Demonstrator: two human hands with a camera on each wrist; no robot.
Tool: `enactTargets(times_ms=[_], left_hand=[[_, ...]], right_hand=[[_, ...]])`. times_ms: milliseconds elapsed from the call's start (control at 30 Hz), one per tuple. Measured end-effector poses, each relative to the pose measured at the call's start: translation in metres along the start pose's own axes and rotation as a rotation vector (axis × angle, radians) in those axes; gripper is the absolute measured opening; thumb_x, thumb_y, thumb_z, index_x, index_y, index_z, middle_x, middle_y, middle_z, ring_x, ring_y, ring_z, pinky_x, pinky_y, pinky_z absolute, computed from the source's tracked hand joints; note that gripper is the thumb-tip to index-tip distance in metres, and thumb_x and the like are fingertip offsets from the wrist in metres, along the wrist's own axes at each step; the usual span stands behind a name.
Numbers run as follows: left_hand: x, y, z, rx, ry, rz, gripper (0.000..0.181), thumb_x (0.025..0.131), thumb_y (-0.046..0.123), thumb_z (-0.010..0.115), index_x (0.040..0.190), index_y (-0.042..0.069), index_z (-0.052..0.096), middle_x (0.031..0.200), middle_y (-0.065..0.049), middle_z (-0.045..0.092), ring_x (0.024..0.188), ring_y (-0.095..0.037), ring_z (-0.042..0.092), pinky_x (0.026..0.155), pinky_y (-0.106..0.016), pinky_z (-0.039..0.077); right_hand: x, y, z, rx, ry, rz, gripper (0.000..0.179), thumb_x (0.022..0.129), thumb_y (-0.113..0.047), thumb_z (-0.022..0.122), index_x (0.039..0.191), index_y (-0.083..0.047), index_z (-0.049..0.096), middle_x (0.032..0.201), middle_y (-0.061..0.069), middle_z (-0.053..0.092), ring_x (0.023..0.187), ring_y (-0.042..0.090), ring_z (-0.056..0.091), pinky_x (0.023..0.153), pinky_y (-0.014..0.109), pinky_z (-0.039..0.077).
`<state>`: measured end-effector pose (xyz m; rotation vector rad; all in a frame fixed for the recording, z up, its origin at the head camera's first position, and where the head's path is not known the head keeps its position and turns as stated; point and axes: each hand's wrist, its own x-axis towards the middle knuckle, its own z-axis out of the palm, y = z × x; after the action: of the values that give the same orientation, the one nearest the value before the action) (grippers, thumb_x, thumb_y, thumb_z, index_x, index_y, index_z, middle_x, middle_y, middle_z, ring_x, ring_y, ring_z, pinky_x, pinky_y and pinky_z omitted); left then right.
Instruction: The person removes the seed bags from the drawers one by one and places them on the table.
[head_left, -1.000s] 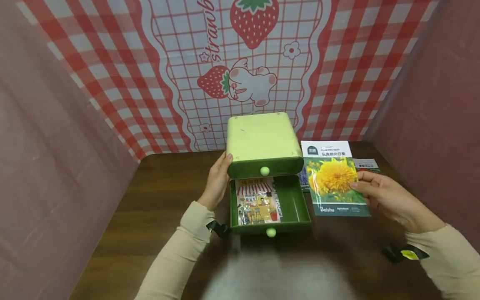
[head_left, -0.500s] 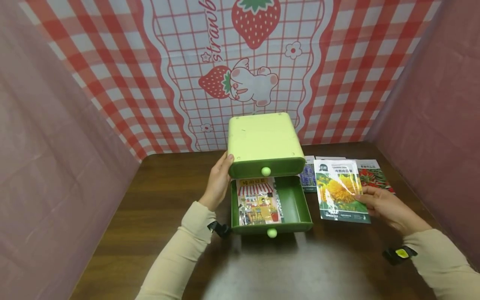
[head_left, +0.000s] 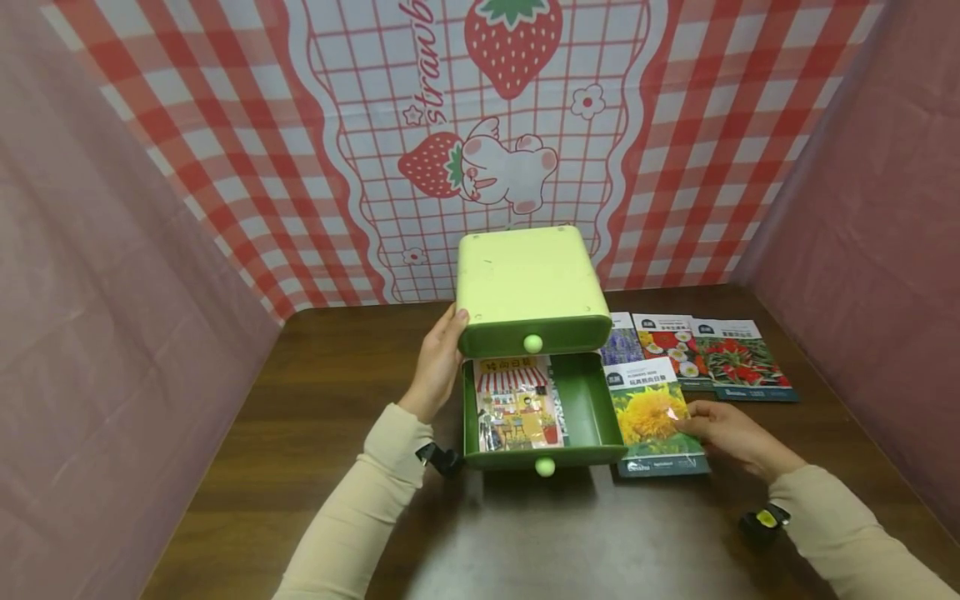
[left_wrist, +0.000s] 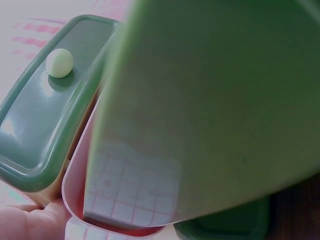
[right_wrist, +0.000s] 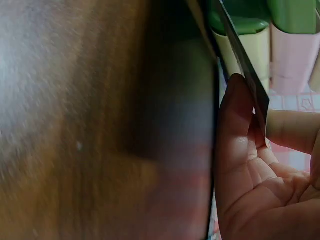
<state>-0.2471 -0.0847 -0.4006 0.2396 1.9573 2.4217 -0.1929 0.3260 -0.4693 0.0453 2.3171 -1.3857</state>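
A light-green two-drawer box [head_left: 532, 271] stands mid-table, its lower drawer [head_left: 592, 408] pulled out. My left hand [head_left: 437, 367] rests against the box's left side, thumb by the front corner; in the left wrist view only part of it shows. Inside the drawer lies an illustrated packet with a striped awning [head_left: 516, 408], over something mostly hidden. My right hand [head_left: 738, 437] pinches the right edge of a seed packet with a yellow sunflower [head_left: 648, 421], just right of the drawer. Edge-on, that seed packet [right_wrist: 250, 75] sits between thumb and fingers in the right wrist view.
Behind the sunflower packet lie seed packets with purple flowers [head_left: 621, 337], red and white flowers [head_left: 671, 346] and red flowers [head_left: 742, 358]. The upper drawer's front with its round knob [head_left: 532, 343] is closed. A checked strawberry cloth [head_left: 510, 150] hangs behind the table.
My right hand has brought the sunflower packet down and towards me, then left beside the drawer, uncovering the other seed packets behind. My left hand has stayed at the box.
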Motion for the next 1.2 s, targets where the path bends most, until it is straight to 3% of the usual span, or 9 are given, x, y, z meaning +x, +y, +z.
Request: enactTargets(times_ms=[233,400,633,933,1200], left_hand=[[0.0,0.0,-0.001,0.006,-0.005,0.001,0.065,0.104,0.04,0.045,0.156,0.009,0.022,0.159,-0.008,0.031,0.137,-0.029,0.045,0.115,-0.041,0.037],[0.0,0.0,-0.001,-0.001,-0.011,0.002,0.066,0.104,0.04,0.045,0.156,0.008,0.021,0.16,-0.008,0.029,0.14,-0.028,0.042,0.116,-0.041,0.036],[0.0,0.001,-0.001,0.007,-0.01,-0.006,0.069,0.103,0.042,0.045,0.157,0.009,0.018,0.163,-0.007,0.023,0.145,-0.026,0.035,0.118,-0.041,0.032],[0.001,-0.001,-0.001,0.009,-0.008,0.002,0.069,0.103,0.041,0.045,0.157,0.008,0.018,0.163,-0.007,0.022,0.144,-0.025,0.035,0.118,-0.041,0.032],[0.001,-0.002,0.0,0.0,-0.003,0.01,0.067,0.103,0.04,0.045,0.157,0.008,0.02,0.162,-0.007,0.025,0.142,-0.025,0.039,0.117,-0.04,0.035]], right_hand=[[0.006,0.0,0.011,-0.112,0.011,-0.039,0.03,0.098,-0.025,0.059,0.104,0.004,0.059,0.088,0.001,0.06,0.079,0.012,0.053,0.069,0.03,0.049],[0.006,-0.003,0.015,-0.199,0.064,-0.006,0.031,0.095,-0.026,0.063,0.103,0.004,0.06,0.08,0.001,0.058,0.075,0.014,0.051,0.063,0.029,0.047],[0.004,-0.003,0.02,-0.234,0.089,-0.001,0.027,0.094,-0.022,0.064,0.097,0.004,0.059,0.071,0.0,0.054,0.07,0.015,0.052,0.06,0.031,0.052],[0.005,-0.002,0.019,-0.307,0.131,-0.017,0.028,0.089,-0.023,0.069,0.09,0.002,0.057,0.07,0.002,0.053,0.062,0.016,0.052,0.055,0.031,0.047],[0.005,-0.002,0.018,-0.366,0.143,0.018,0.027,0.088,-0.025,0.07,0.083,-0.002,0.057,0.068,0.002,0.053,0.06,0.016,0.05,0.053,0.031,0.042]])
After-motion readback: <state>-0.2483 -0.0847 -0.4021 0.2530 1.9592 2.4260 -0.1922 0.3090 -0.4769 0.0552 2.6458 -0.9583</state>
